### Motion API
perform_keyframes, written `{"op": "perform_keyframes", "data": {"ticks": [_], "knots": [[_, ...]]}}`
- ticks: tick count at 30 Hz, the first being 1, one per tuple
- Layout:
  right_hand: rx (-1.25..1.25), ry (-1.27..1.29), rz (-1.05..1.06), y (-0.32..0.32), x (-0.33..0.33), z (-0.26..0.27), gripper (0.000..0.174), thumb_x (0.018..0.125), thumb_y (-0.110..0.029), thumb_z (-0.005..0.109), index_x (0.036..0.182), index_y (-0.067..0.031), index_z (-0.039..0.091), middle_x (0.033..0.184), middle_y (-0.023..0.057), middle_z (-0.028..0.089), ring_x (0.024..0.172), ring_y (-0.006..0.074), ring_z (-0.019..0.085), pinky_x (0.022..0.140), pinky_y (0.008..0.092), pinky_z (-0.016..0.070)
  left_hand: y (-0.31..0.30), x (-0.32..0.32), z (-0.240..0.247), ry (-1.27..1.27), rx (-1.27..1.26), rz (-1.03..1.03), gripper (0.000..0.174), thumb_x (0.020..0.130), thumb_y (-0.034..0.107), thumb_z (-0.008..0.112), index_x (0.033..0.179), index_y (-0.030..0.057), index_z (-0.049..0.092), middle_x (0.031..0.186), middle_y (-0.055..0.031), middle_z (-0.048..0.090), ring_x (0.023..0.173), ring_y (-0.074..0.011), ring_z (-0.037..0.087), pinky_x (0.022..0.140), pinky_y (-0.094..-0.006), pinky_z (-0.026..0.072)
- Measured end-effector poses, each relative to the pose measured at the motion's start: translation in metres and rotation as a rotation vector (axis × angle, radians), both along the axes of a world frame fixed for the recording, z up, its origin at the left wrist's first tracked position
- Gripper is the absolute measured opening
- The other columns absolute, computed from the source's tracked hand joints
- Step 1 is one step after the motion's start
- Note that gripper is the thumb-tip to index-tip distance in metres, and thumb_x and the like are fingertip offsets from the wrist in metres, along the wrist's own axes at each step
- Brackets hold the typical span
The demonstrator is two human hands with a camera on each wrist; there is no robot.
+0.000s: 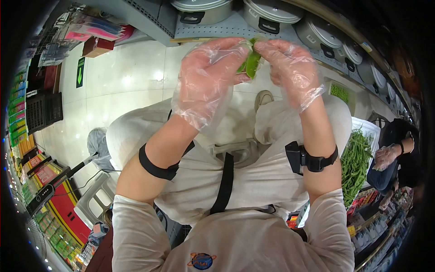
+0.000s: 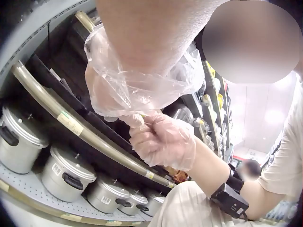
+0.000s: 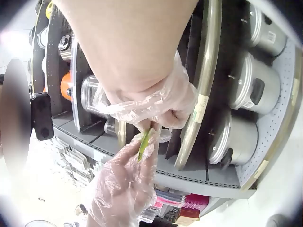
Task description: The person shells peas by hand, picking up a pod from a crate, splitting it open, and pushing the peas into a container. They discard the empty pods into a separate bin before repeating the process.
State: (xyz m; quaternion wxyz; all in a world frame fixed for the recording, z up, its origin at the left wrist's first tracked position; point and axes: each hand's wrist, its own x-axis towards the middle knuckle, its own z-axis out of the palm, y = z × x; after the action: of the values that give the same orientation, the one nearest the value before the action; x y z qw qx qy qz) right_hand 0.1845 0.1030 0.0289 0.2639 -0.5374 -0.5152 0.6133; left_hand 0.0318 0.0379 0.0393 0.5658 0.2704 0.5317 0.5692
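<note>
Both hands wear thin clear plastic gloves and are raised in front of me. Between them is a green pea pod point(image 1: 252, 63). My left hand point(image 1: 235, 61) pinches its left side with thumb and fingers. My right hand point(image 1: 272, 59) pinches its upper end from the right. In the right wrist view the pod point(image 3: 143, 144) stands upright between the right hand point(image 3: 154, 118) above and the left hand point(image 3: 130, 170) below. In the left wrist view the left hand point(image 2: 135, 101) meets the right hand point(image 2: 156, 135), and the pod is nearly hidden.
Metal cooking pots point(image 1: 272, 13) line a grey shelf point(image 1: 213, 29) just beyond my hands. A white crate of green beans point(image 1: 355, 158) stands at the right, where another person's gloved hand point(image 1: 385, 156) reaches in. A grey stool point(image 1: 93, 195) and shop shelves are at the left.
</note>
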Motion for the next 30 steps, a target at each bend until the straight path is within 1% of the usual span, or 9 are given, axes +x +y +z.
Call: {"op": "perform_keyframes", "data": {"ticks": [6,13,14,15,18,20,23,28,30], "knots": [[0.194,0.120,0.023,0.000,0.005,-0.003,0.026,0.080,-0.026,0.074,0.085,-0.0011,0.071,0.072,0.0043,0.065,0.071,0.0124,0.057,0.066,0.0266,0.0456,-0.003,-0.002,-0.003,-0.087,0.032,-0.040,0.036,0.090,0.017,0.064,0.115,-0.0079,0.057,0.102,-0.0171,0.064,0.088,-0.0224,0.066,0.076,-0.0340,0.0593],[0.568,-0.128,-0.037,0.011,0.045,0.030,0.033,0.077,-0.034,0.075,0.084,-0.0012,0.072,0.075,0.0108,0.069,0.066,0.0186,0.061,0.066,0.0289,0.0487,-0.002,0.003,-0.002,-0.093,0.120,-0.121,0.038,0.092,0.019,0.060,0.117,-0.0089,0.055,0.106,-0.0235,0.063,0.091,-0.0320,0.067,0.081,-0.0405,0.0578],[0.630,-0.214,-0.015,0.006,0.058,0.049,0.022,0.084,-0.023,0.073,0.090,-0.0019,0.073,0.079,0.0038,0.070,0.072,0.0087,0.062,0.068,0.0223,0.0493,-0.002,0.004,0.000,-0.069,0.128,-0.085,0.037,0.092,0.019,0.060,0.117,-0.0081,0.056,0.106,-0.0234,0.064,0.091,-0.0325,0.067,0.081,-0.0405,0.0577],[0.627,-0.237,-0.040,0.001,0.076,0.068,0.022,0.084,-0.023,0.073,0.090,-0.0019,0.073,0.079,0.0038,0.070,0.072,0.0087,0.062,0.068,0.0223,0.0493,-0.002,0.005,0.002,-0.042,0.133,-0.048,0.036,0.092,0.019,0.059,0.116,-0.0074,0.057,0.106,-0.0233,0.064,0.091,-0.0330,0.067,0.080,-0.0405,0.0576],[0.616,-0.325,-0.005,-0.022,0.138,0.096,0.025,0.091,-0.022,0.062,0.101,-0.0010,0.070,0.089,0.0123,0.068,0.085,0.0195,0.066,0.072,0.0280,0.0535,-0.003,0.004,0.005,-0.039,0.119,-0.108,0.037,0.093,0.019,0.057,0.119,-0.0074,0.055,0.107,-0.0235,0.063,0.093,-0.0333,0.067,0.082,-0.0402,0.0565],[0.597,-0.693,-0.320,-0.038,0.177,0.076,0.031,0.080,-0.034,0.072,0.084,-0.0028,0.073,0.078,0.0123,0.070,0.068,0.0147,0.062,0.067,0.0278,0.0501,-0.004,0.000,0.002,-0.128,0.123,-0.147,0.038,0.094,0.018,0.055,0.122,-0.0083,0.054,0.108,-0.0241,0.063,0.095,-0.0333,0.066,0.083,-0.0395,0.0555],[0.505,-0.712,-0.316,-0.074,0.250,0.009,0.032,0.083,-0.035,0.068,0.091,-0.0047,0.073,0.085,0.0157,0.071,0.074,0.0214,0.067,0.070,0.0318,0.0520,-0.007,0.008,0.006,-0.010,0.124,-0.134,0.037,0.096,0.018,0.054,0.121,-0.0089,0.054,0.108,-0.0238,0.063,0.096,-0.0324,0.066,0.083,-0.0382,0.0554],[0.155,-1.076,-0.125,-0.141,0.279,-0.040,0.030,0.087,-0.031,0.062,0.095,-0.0036,0.071,0.093,0.0197,0.068,0.085,0.0335,0.066,0.078,0.0385,0.0518,-0.008,0.017,0.011,0.116,0.058,-0.141,0.038,0.097,0.019,0.051,0.121,-0.0093,0.054,0.108,-0.0225,0.063,0.097,-0.0306,0.065,0.084,-0.0354,0.0551],[0.154,-1.314,0.218,-0.152,0.289,-0.058,0.032,0.089,-0.031,0.059,0.095,-0.0012,0.069,0.095,0.0222,0.067,0.088,0.0371,0.064,0.080,0.0415,0.0505,-0.009,0.019,0.009,0.121,0.065,-0.130,0.038,0.098,0.019,0.050,0.122,-0.0090,0.053,0.109,-0.0224,0.062,0.098,-0.0300,0.065,0.085,-0.0343,0.0547]]}}
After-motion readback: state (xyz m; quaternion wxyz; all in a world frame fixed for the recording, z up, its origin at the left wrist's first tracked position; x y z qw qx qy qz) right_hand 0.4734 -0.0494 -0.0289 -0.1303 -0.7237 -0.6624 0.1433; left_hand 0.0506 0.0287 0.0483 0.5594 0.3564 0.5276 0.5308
